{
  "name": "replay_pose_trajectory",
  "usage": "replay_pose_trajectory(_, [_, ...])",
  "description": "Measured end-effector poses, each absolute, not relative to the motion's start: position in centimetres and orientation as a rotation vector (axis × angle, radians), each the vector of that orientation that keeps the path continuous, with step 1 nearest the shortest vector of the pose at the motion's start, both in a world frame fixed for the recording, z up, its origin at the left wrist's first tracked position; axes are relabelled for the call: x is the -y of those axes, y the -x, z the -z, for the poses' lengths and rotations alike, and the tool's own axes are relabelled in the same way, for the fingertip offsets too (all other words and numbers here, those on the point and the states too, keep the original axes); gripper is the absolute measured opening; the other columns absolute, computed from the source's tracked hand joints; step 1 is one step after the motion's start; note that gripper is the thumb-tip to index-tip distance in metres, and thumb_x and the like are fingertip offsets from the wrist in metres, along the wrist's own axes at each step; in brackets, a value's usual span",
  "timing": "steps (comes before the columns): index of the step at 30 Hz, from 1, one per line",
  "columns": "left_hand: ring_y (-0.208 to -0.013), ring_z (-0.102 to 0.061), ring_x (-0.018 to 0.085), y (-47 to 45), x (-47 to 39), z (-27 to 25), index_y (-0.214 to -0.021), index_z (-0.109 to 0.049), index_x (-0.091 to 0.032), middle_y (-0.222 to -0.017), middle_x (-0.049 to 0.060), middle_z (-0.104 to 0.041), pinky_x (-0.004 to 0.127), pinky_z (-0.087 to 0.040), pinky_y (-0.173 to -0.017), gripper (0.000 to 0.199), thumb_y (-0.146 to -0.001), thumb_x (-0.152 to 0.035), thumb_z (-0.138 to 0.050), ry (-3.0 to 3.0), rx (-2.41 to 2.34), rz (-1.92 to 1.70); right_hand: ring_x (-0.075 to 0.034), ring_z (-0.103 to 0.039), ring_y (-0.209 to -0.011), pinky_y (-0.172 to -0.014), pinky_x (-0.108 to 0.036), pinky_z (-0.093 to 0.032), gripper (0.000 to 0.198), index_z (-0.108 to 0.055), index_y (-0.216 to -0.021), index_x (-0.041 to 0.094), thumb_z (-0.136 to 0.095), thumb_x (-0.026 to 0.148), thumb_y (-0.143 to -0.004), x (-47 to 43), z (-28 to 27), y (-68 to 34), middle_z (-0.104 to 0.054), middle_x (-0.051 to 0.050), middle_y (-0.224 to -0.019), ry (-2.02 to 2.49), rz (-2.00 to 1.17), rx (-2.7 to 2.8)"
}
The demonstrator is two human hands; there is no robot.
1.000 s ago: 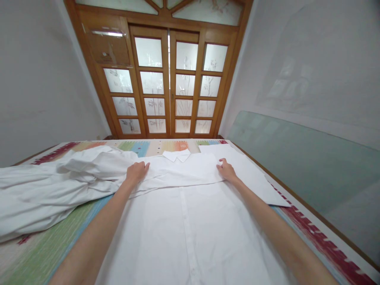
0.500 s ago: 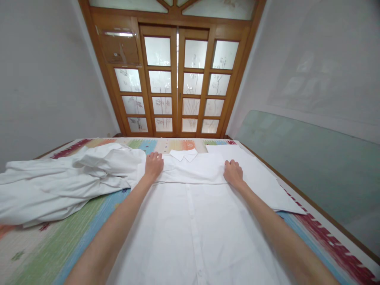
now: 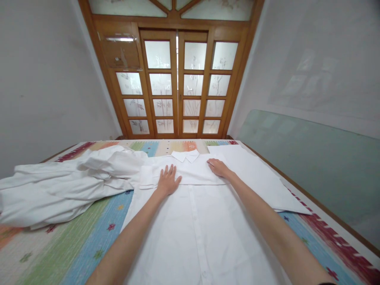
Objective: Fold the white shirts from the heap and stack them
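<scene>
A white button-up shirt (image 3: 181,237) lies spread in front of me, its button strip running down the middle. At its far end is a pointed collar (image 3: 186,155). Just below the collar a folded white layer (image 3: 196,177) lies across the shirt; whether it belongs to the same shirt I cannot tell. My left hand (image 3: 169,180) rests flat on this layer, left of the collar, with fingers spread. To the right of the collar my right hand (image 3: 219,167) lies on the layer, fingers stretched out and close together. Neither hand grips the cloth.
A crumpled heap of white cloth (image 3: 74,182) lies at the left. At the right is a flat stack of white cloth (image 3: 252,174). Striped, patterned fabric (image 3: 95,233) covers the surface beneath. A pale green panel (image 3: 311,166) runs along the right wall; wooden glazed doors (image 3: 178,87) stand beyond.
Both hands have let go of the folded layer's sides and moved inward. The left now lies flat with fingers spread; the right lies nearer the collar.
</scene>
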State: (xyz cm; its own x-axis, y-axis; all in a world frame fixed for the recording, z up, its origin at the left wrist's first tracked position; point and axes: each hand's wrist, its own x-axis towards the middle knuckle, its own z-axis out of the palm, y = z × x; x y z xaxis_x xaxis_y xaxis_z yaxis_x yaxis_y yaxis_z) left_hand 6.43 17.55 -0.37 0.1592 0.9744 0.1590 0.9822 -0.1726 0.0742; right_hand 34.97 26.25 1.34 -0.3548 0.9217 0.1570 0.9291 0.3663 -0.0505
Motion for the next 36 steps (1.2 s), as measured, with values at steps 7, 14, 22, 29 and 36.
replay_pose_trajectory(7, [-0.146, -0.016, 0.032, -6.5, -17.3, 0.7, -0.151, -0.028, -0.016, -0.157, 0.011, -0.026, 0.05, -0.019, -0.116, 0.064, -0.097, -0.05, -0.025, 2.343, 1.968, 0.289, -0.027, -0.051, -0.115, -0.096, -0.038, -0.038, 0.029, -0.068, -0.11, 0.018, -0.044, 0.027, -0.096, -28.2, -1.5, -34.4, -0.064, -0.012, -0.12, 1.803, 0.154, 2.314])
replay_pose_trajectory(14, [-0.147, -0.012, 0.031, -6.5, -17.3, 0.7, -0.151, -0.026, -0.015, -0.158, 0.01, -0.023, 0.05, -0.019, -0.117, 0.064, -0.098, -0.049, -0.021, 2.335, 1.971, 0.31, -0.027, -0.047, -0.109, -0.089, -0.037, -0.038, 0.022, -0.069, -0.095, 0.019, -0.05, 0.03, -0.093, -28.9, -1.2, -34.2, -0.061, -0.012, -0.11, 1.906, 0.177, 2.121])
replay_pose_trajectory(22, [-0.147, -0.011, 0.032, -6.6, -17.1, 0.5, -0.151, -0.028, -0.014, -0.159, 0.009, -0.021, 0.052, -0.014, -0.118, 0.065, -0.097, -0.05, -0.021, 2.325, 2.019, 0.258, -0.027, -0.047, -0.109, -0.087, -0.036, -0.04, 0.023, -0.067, -0.098, 0.017, -0.047, 0.028, -0.094, -29.2, -0.9, -34.7, -0.057, -0.014, -0.113, 1.973, 0.214, 1.962])
replay_pose_trajectory(29, [-0.147, -0.012, 0.033, -6.9, -16.8, -0.4, -0.15, -0.03, -0.015, -0.159, 0.008, -0.021, 0.056, -0.013, -0.117, 0.066, -0.097, -0.052, -0.02, 2.307, 2.105, 0.167, -0.025, -0.049, -0.113, -0.094, -0.034, -0.039, 0.038, -0.06, -0.121, 0.011, -0.034, 0.017, -0.094, -29.5, -0.2, -36.4, -0.058, -0.016, -0.125, 1.902, 0.163, 1.978])
replay_pose_trajectory(36, [-0.146, -0.017, 0.033, -6.9, -16.9, 0.1, -0.15, -0.032, -0.015, -0.157, 0.008, -0.025, 0.055, -0.015, -0.117, 0.066, -0.097, -0.052, -0.022, 2.27, 2.086, 0.206, -0.031, -0.047, -0.118, -0.095, -0.041, -0.037, 0.038, -0.067, -0.118, 0.019, -0.04, 0.018, -0.09, -30.5, -2.0, -39.7, -0.063, -0.013, -0.124, 1.982, 0.12, 2.193])
